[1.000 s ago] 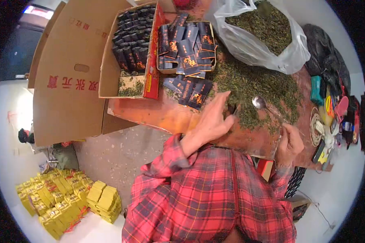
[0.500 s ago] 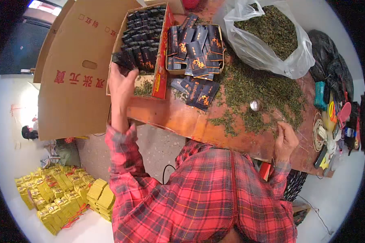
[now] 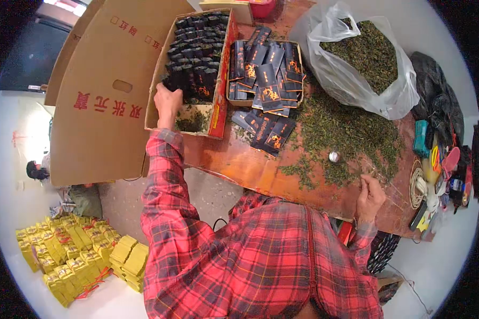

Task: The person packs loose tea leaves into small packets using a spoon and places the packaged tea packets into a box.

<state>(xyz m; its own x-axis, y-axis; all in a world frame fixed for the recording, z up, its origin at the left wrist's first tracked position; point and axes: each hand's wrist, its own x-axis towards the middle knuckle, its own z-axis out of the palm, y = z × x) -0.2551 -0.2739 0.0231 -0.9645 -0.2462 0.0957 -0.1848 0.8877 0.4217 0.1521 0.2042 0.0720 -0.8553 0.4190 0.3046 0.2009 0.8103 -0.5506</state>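
Observation:
My left hand is inside the left end of an open cardboard box, its fingers closed at the edge of the front row of filled black tea pouches. The pouch under my fingertips is mostly hidden. My right hand is pinched over the table's front right, by the loose tea leaves. A spoon with a round silver bowl lies over the leaves to its left; its thin handle is hard to make out. Flat black pouches fill a smaller box between.
A clear plastic bag of tea leaves stands at the back right. Tools and a coiled cord line the right edge. A tall cardboard carton rises at left, with yellow bundles on the floor.
My left hand has lowered a black pouch into the box against the front row. My right hand and the spoon have shifted slightly nearer my body. The whole view has tilted a little.

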